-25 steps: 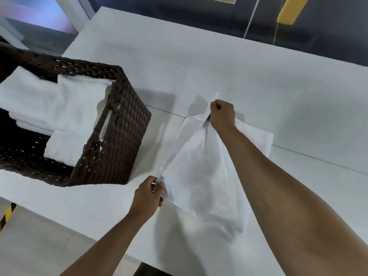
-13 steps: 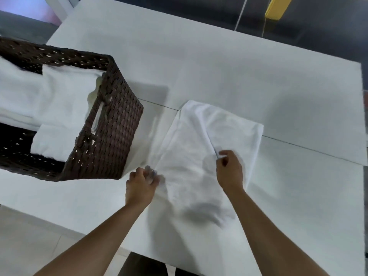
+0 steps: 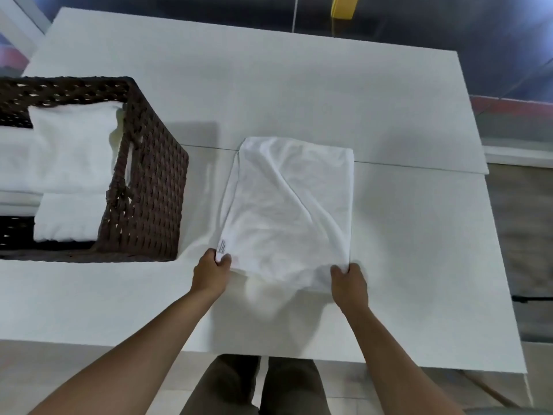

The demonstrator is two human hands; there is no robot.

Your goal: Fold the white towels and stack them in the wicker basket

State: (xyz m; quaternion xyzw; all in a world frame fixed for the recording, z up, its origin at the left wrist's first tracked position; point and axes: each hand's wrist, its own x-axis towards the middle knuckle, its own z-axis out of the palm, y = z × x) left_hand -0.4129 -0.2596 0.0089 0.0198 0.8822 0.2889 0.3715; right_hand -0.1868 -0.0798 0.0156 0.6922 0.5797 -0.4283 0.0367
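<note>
Lying on white table [image 3: 299,85]: folded towel [image 3: 284,205].

Bare workroom, hardly a home: plain white board table [image 3: 299,94] (two panels, one seam), dark glass partition [image 3: 419,25] behind.

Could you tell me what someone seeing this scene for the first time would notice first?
A white towel lies folded over at the middle of the white table, its two near corners pinched by the left hand and the right hand. To the towel's left stands a dark wicker basket, already holding folded towels.
</note>
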